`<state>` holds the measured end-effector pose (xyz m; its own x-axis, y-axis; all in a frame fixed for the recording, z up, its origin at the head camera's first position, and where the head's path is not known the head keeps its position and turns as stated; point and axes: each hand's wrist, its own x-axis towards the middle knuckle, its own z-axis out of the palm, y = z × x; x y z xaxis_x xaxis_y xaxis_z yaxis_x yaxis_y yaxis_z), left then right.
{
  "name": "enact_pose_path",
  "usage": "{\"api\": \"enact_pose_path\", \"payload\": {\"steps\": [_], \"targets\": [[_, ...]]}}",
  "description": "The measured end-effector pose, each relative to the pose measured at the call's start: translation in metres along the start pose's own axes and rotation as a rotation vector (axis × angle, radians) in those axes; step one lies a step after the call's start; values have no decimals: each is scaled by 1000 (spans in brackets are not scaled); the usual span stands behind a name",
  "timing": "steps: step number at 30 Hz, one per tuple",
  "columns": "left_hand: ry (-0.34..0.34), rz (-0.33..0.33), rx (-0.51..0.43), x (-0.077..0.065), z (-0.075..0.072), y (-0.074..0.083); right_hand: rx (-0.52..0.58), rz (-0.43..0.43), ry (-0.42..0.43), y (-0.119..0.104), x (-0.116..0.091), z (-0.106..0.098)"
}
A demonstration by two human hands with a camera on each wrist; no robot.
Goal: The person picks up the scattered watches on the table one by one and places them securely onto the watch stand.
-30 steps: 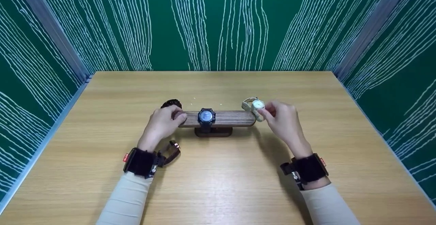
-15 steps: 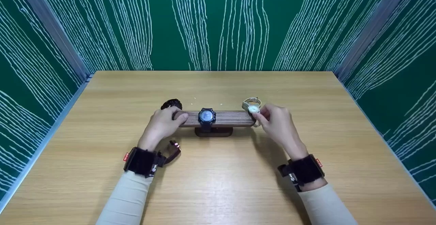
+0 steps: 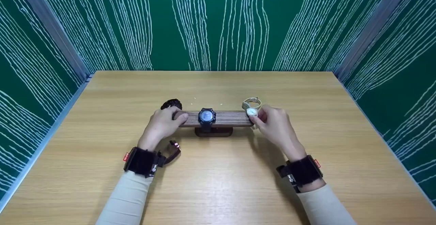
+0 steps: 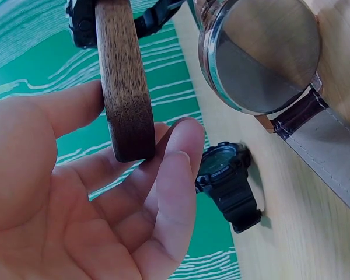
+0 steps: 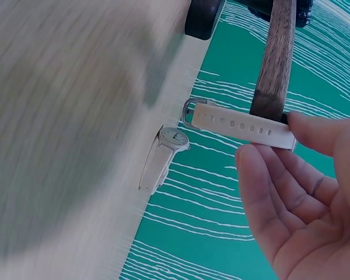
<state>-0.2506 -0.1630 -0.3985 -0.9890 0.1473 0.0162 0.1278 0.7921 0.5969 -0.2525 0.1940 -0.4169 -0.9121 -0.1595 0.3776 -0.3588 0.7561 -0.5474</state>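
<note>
A wooden watch stand (image 3: pixel 233 118) lies across the middle of the table, its bar raised on a small base. My left hand (image 3: pixel 162 123) grips the bar's left end between thumb and fingers. At the right end, my right hand (image 3: pixel 276 125) pinches a pale wristwatch (image 3: pixel 252 111) by its case side. In the right wrist view, that watch's pale strap (image 5: pixel 239 126) loops around the tip of the bar (image 5: pixel 274 73), its buckle end hanging free. A black digital watch (image 3: pixel 206 115) is on the bar, left of its middle.
Behind the bar's right end lies another pale watch (image 5: pixel 174 137) on the table. A black watch (image 3: pixel 171 103) sits behind my left hand. A watch with a dark brown leather strap (image 3: pixel 173 152) lies near my left wrist. Green walls (image 3: pixel 218 24) enclose the table (image 3: pixel 218 184).
My right hand has moved left, bringing the pale watch from beside the bar's right end onto its tip. My left hand has stayed on the stand.
</note>
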Motion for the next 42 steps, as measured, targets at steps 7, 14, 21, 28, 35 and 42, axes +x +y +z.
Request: {"api": "enact_pose_path", "payload": {"steps": [7,14,21,28,35,42], "targets": [[-3,-10,-11,0,0,1,-46,-28,6,-1,-1,2],[-10,-26,-11,0,0,1,-96,-61,10,-5,-3,6],[-19,-36,-10,0,0,2,-115,-73,8,-8,-4,10],[-28,-38,-8,-1,0,2,-111,-76,0,-11,-5,14],[-4,-12,-6,-1,1,-1,-122,-109,24,-12,-6,17],[22,15,6,0,1,-1,-121,-125,33,-13,-6,19]]}}
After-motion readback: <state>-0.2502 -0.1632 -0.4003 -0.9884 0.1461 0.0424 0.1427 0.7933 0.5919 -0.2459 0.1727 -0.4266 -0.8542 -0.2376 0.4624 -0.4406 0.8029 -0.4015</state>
